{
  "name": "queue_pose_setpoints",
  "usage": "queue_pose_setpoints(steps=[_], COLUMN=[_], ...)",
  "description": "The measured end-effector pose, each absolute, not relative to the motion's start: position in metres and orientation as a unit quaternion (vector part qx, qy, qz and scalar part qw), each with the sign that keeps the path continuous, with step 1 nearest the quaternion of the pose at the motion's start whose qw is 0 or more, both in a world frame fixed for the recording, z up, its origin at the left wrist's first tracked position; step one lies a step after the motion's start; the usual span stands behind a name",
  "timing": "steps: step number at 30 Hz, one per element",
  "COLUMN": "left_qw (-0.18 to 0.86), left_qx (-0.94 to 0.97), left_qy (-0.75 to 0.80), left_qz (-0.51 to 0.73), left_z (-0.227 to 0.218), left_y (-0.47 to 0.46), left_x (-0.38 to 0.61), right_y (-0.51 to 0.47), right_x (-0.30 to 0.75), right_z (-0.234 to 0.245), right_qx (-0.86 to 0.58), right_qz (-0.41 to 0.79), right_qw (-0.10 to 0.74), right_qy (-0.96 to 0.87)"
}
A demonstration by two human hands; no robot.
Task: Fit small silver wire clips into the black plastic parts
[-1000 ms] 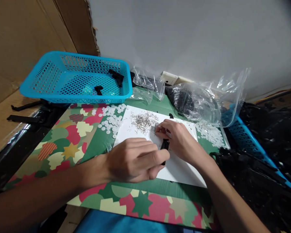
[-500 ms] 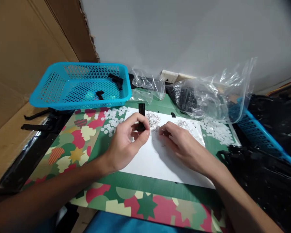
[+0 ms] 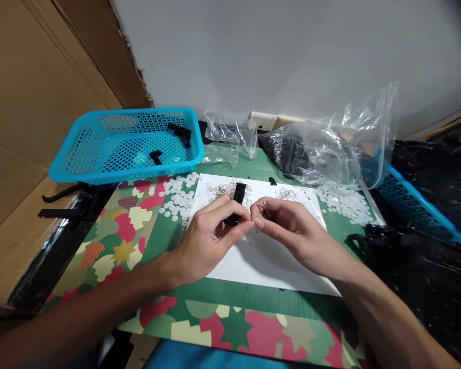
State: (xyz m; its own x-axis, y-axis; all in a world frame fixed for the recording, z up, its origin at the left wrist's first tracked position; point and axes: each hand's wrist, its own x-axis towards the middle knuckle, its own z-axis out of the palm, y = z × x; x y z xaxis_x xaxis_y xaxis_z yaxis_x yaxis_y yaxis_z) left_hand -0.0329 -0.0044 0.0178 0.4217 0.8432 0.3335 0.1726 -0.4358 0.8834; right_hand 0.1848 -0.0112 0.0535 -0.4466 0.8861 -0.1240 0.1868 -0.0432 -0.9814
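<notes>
My left hand is closed around a black plastic part, whose upper end sticks up past the fingers. Thumb and index finger of my right hand meet the left fingertips, pinched together. A small thin metallic piece shows at the right index finger; its exact kind is too small to make out. Beneath both hands lies a white sheet. Small wire-like metal pieces are heaped on the sheet behind my hands, with a second small heap to the right.
A blue basket holding black parts stands back left. White discs are spread left of the sheet, more discs right. Clear plastic bags lie at the back. Black parts and another blue basket occupy the right.
My hands have come together over the sheet, fingertips now touching. The black part has moved slightly right and lower and is tilted. The right fingers have lifted from near the metal pieces.
</notes>
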Motion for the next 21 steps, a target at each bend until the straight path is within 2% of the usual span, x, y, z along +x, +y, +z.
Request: queue_pose_setpoints(steps=[4,9,21], left_qw=[0.408,0.456,0.631], left_qx=[0.731,0.708,0.617], left_qy=[0.351,0.359,0.335], left_qz=[0.420,0.403,0.330], left_z=[0.019,0.021,0.019], left_y=[-0.004,-0.002,-0.005], left_x=[-0.035,-0.034,-0.030], right_y=[-0.013,-0.018,-0.022], right_x=[0.187,0.186,0.184], right_z=[0.055,0.056,0.054], right_qx=[-0.445,-0.478,-0.503], right_qz=[0.549,0.449,0.355], right_qw=[0.303,0.336,0.339], right_qy=[-0.640,-0.676,-0.711])
